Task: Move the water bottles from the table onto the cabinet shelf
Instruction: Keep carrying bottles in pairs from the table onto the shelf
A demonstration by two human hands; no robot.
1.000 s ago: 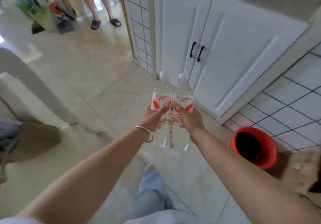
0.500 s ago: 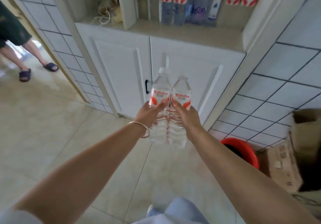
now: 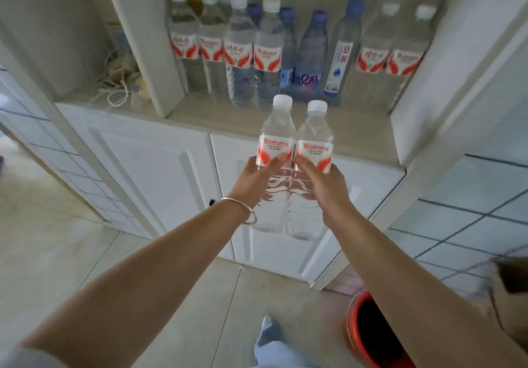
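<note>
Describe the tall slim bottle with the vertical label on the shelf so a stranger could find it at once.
Look at the open cabinet shelf above the white doors, where a row of bottles stands. Toward the right of that row is the slim clear bottle, blue-capped. Unlike its red-and-white-labelled neighbours, its narrow label runs vertically with blue print.

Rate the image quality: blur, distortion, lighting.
Head view: wide-angle bending bows the cabinet edges and tiles; the shelf bottles and the frame's right edge are smeared by motion; the two held bottles read sharpest; light is soft and even, no harsh glare.
</note>
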